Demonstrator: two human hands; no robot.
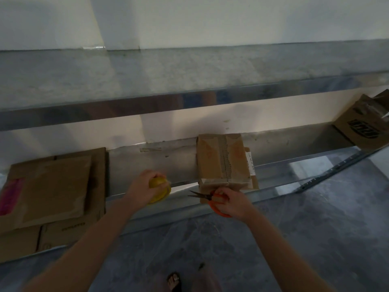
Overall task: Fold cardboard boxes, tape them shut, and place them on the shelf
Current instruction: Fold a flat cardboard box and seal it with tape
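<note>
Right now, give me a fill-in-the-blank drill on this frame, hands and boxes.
The left hand grips a ____ tape roll.
The right hand holds scissors with ____ handles.
The flattened cardboard lies to the ____ of the taped box.
Missing: yellow; orange; left.

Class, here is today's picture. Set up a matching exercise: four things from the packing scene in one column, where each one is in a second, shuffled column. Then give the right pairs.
Things
1. yellow tape roll
2. orange-handled scissors
3. taped box
4. flat cardboard stack

Places
A. at the left end of the shelf
B. held in the right hand
C. in the middle of the shelf
D. held in the left hand

Pairs: 1-D, 2-B, 3-C, 4-A
</note>
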